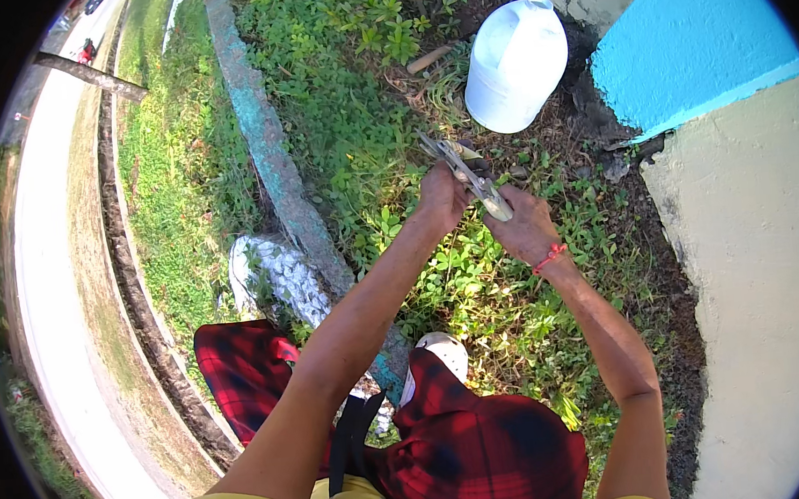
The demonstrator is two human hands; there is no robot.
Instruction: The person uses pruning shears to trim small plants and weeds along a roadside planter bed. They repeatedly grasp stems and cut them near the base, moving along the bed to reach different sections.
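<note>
Above the weeds, my left hand (443,197) holds a long, narrow, greyish object (468,177) with pale, cream-coloured parts; it may be a folded hand tool, but its exact kind cannot be told. My right hand (523,224), with a red cord bracelet (549,257) at the wrist, grips the lower end of the same object. Some of my left fingers are hidden behind it. Just beyond my hands a white plastic jug (515,64) stands on the soil beside the wall.
A blue and cream painted wall (750,236) runs along the right. To the left are a low concrete kerb (271,133), a whitish rock-like mass (278,276), grass and a road (57,276). A short brown stick (429,59) lies near the jug. My shoe (446,353) rests by the kerb.
</note>
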